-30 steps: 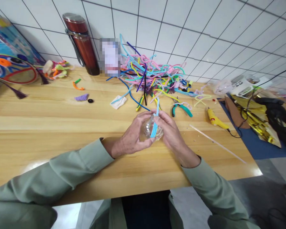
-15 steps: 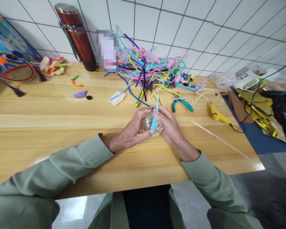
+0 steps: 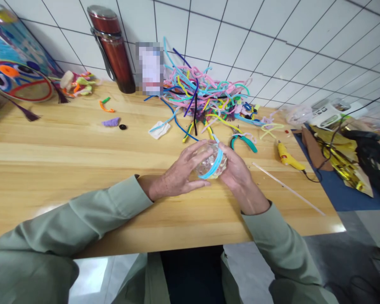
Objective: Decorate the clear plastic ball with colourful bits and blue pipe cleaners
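Note:
Both hands hold a clear, faceted plastic ball [image 3: 209,162] just above the wooden table [image 3: 66,152]. A light blue pipe cleaner [image 3: 215,164] curves round the ball's near side. My left hand [image 3: 182,175] cups the ball from the left, fingers wrapped on it. My right hand [image 3: 237,171] grips it from the right, pressing the pipe cleaner against it. Both sleeves are pale green.
A tangled heap of coloured pipe cleaners [image 3: 202,95] lies behind the hands. Teal-handled pliers [image 3: 245,141], a yellow glue gun [image 3: 288,157] and a thin white stick [image 3: 288,189] lie to the right. A red flask [image 3: 110,48] stands by the tiled wall. Gold foil [image 3: 342,158] lies far right.
The blue pipe cleaner, which stood upright across the ball's front, now bends round its lower side. The ball has turned in my hands and shifted slightly right.

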`<state>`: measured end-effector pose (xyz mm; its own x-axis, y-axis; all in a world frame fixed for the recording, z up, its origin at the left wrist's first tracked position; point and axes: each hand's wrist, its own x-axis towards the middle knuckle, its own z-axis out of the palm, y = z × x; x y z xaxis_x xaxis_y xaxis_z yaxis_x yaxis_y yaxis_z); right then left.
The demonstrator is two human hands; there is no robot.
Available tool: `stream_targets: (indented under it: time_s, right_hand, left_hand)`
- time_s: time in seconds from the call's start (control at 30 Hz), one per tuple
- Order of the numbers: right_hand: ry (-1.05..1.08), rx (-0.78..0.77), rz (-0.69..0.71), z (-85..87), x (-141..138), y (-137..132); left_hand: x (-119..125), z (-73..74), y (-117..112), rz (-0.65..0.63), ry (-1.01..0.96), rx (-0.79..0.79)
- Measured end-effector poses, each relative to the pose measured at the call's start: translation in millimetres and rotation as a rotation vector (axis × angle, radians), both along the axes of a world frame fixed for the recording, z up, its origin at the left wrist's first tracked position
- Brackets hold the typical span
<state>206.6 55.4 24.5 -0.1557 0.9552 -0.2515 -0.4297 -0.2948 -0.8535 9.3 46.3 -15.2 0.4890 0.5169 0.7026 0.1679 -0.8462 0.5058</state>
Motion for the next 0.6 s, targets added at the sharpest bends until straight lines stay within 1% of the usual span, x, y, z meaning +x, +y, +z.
stream_targets:
  time_s: [0.13,0.3,0.6]
  right_hand:
    - [0.015,-0.015,0.006,-0.5,-0.6,-0.5]
    - [-0.041,0.015,0.026,1.8,-1.1,-4.4]
    - [-0.117,0.069,-0.063,2.4,-8.3,-11.9]
  left_hand:
    - [0.1,2.4,-0.4,-0.004,-0.014,0.004]
    - [0.6,2.8,-1.9,0.01,-0.013,0.003]
    - [0.5,9.0,-6.9,0.011,-0.077,-0.055]
